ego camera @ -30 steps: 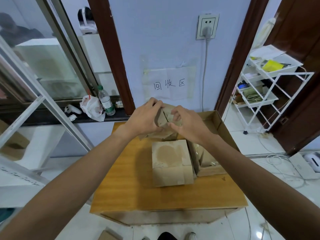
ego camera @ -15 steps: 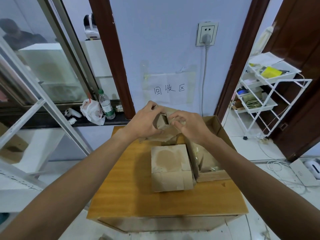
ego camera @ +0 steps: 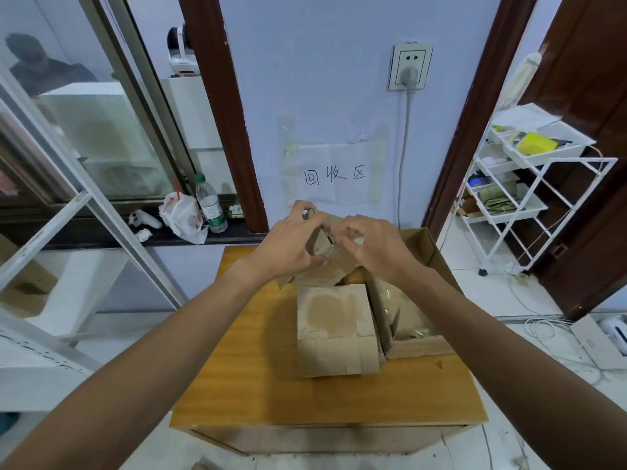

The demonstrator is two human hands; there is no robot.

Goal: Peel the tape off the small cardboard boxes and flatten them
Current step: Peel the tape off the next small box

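We hold a small cardboard box (ego camera: 322,247) up above the far edge of the wooden surface (ego camera: 258,378), between our two hands. Our left hand (ego camera: 288,247) is closed around the box's left side, fingers curled over the top edge and thumb pressed along the lower front. Our right hand (ego camera: 376,245) sits at the box's right side with its fingers bent and the fingertips (ego camera: 342,228) pinched together at the top; whether they have hold of tape or only of cardboard we cannot tell, because the spot is too small and partly covered. The box looks partly opened, with a loose flap hanging below our left hand.

Below it, on the surface, a second small box (ego camera: 336,329) stands closed, a darker patch on its top face. Just to its right, touching it, is a larger open carton (ego camera: 431,252) with crumpled brown and clear material inside.

On the wall ahead hangs a paper sign (ego camera: 334,173) with handwritten characters, and above it a wall socket (ego camera: 410,66) with a plug in it. A plastic bottle (ego camera: 210,205) stands on the dark ledge to the left, and a white wire rack (ego camera: 529,184) stands to the right.
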